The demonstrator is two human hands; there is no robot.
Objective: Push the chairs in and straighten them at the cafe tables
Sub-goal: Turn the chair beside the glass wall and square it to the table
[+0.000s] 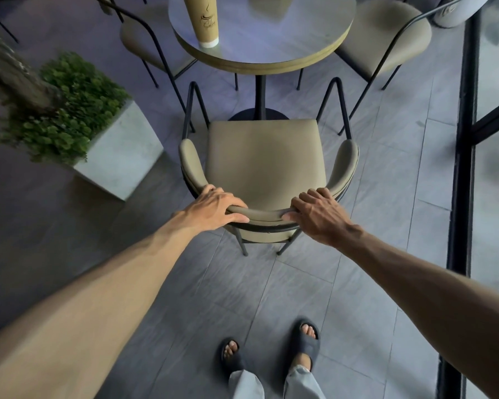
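Note:
An olive padded armchair [264, 156] with black metal legs stands in front of me, its seat facing a round cafe table [285, 50]. The seat's front edge sits just short of the table's rim. My left hand [213, 210] grips the curved backrest on its left side. My right hand [317, 214] grips the same backrest on its right side. Two more olive chairs stand by the table, one at the far left [144, 44] and one at the far right [386, 38], each angled toward it.
A tall paper cup [203, 20] stands on the table. A concrete planter [118, 156] with green foliage sits close to the chair's left side. A black-framed glass wall [464, 139] runs along the right. My sandalled feet [271, 347] stand on grey floor tiles.

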